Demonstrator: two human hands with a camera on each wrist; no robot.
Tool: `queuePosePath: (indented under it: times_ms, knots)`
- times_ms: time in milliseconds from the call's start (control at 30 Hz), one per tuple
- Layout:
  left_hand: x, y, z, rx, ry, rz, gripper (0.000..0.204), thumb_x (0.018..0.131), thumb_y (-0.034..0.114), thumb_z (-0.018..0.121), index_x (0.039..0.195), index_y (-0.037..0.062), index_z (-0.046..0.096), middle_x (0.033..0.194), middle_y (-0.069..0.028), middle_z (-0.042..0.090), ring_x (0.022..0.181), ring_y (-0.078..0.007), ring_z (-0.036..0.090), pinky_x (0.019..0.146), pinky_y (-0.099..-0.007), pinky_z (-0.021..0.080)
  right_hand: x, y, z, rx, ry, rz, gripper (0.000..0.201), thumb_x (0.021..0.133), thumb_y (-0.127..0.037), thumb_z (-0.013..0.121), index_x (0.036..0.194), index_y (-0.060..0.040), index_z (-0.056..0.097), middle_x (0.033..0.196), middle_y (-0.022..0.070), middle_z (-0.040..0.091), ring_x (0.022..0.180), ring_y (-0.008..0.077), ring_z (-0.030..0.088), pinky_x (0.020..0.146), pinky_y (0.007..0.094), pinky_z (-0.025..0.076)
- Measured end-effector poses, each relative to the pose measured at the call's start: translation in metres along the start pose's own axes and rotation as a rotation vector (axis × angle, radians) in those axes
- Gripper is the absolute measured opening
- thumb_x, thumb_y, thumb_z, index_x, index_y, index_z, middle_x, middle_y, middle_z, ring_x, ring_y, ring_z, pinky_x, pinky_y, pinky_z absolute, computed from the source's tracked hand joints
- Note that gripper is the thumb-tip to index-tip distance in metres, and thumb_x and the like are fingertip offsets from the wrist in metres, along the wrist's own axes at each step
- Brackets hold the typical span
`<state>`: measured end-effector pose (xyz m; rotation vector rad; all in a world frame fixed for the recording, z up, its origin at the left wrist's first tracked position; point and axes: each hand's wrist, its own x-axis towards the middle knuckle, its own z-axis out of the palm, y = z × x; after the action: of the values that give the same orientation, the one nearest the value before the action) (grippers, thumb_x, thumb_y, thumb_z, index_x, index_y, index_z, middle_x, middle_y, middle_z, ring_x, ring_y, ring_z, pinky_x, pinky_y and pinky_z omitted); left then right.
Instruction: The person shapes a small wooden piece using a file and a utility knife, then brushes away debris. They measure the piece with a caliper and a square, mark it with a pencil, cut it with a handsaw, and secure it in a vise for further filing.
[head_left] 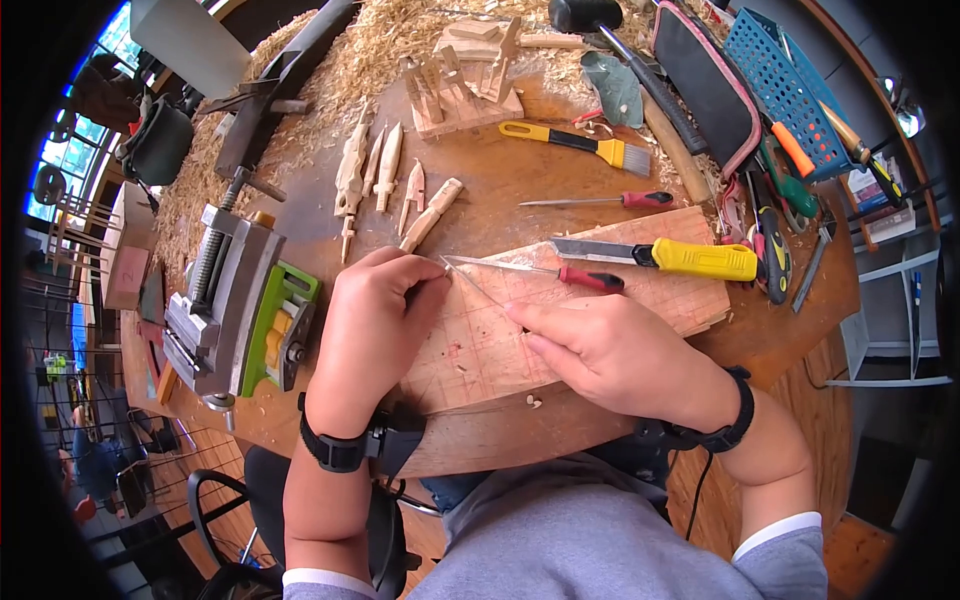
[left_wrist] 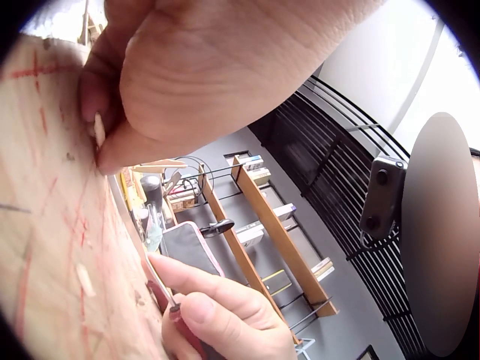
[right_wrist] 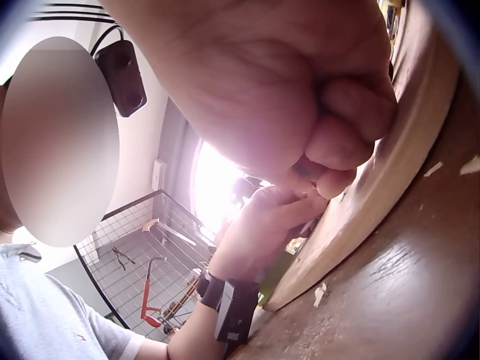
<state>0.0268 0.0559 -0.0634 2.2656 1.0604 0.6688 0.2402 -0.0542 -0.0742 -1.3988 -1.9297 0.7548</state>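
Note:
My right hand point(head_left: 610, 350) grips a needle file by its dark red handle point(left_wrist: 186, 330). Its thin metal shaft point(head_left: 472, 280) slants over the gridded wooden board point(head_left: 480, 350) toward my left hand point(head_left: 370, 320). Between thumb and fingertips, the left hand pinches a small pale wooden piece point(left_wrist: 99, 129), low over the board; most of it is hidden by the fingers. Just beyond that hand lies a carved wooden stick point(head_left: 432, 213). On the board are a second needle file with a red and black handle point(head_left: 590, 278) and a yellow-handled knife point(head_left: 700, 258).
A metal vise point(head_left: 225, 300) stands at the left. Farther back are carved wooden pieces point(head_left: 388, 165), a wooden stand point(head_left: 465, 110), a yellow brush point(head_left: 580, 145) and another file point(head_left: 600, 200). Pliers and a blue basket point(head_left: 785, 95) sit at the right; wood shavings point(head_left: 390, 50) cover the back.

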Motion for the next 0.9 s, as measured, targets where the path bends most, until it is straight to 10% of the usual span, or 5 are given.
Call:
queuePosePath:
  times_ms: [433, 500, 600, 900]
  knots:
    - [0.000, 0.001, 0.001, -0.008, -0.009, -0.072, 0.011, 0.081, 0.001, 0.072, 0.091, -0.0047, 0.069, 0.082, -0.0137, 0.067, 0.069, -0.0203, 0.064, 0.065, -0.0296, 0.050, 0.018, -0.010, -0.020, 0.361, -0.237, 0.275, 0.037, 0.097, -0.015, 0.049, 0.126, 0.0048, 0.059, 0.103, 0.0237, 0.069, 0.093, 0.0341, 0.069, 0.085, 0.0409, 0.051]
    - [0.000, 0.002, 0.000, -0.043, -0.022, -0.075, 0.011, 0.082, 0.000, 0.072, 0.091, -0.0046, 0.069, 0.082, -0.0122, 0.067, 0.070, -0.0182, 0.064, 0.065, -0.0284, 0.050, 0.018, -0.012, -0.025, 0.616, -0.294, 0.460, 0.037, 0.100, -0.011, 0.047, 0.133, 0.0026, 0.056, 0.076, 0.0012, 0.061, 0.067, 0.0090, 0.058, 0.065, 0.0272, 0.051]
    - [0.000, 0.000, 0.001, -0.054, -0.032, -0.102, 0.011, 0.082, 0.000, 0.072, 0.091, -0.0045, 0.069, 0.082, -0.0108, 0.067, 0.071, -0.0163, 0.063, 0.066, -0.0272, 0.050, 0.024, -0.018, -0.028, 0.566, -0.347, 0.587, 0.039, 0.096, -0.015, 0.049, 0.128, 0.0048, 0.058, 0.095, 0.0205, 0.070, 0.082, 0.0253, 0.068, 0.077, 0.0355, 0.053]
    - [0.001, -0.003, 0.002, -0.078, -0.037, -0.109, 0.009, 0.082, -0.001, 0.071, 0.090, -0.0049, 0.069, 0.082, -0.0107, 0.067, 0.071, -0.0148, 0.062, 0.065, -0.0272, 0.049, 0.019, -0.007, -0.009, 0.390, -0.166, 0.297, 0.038, 0.095, -0.015, 0.049, 0.126, 0.0056, 0.061, 0.087, 0.0189, 0.070, 0.080, 0.0234, 0.067, 0.077, 0.0352, 0.052]
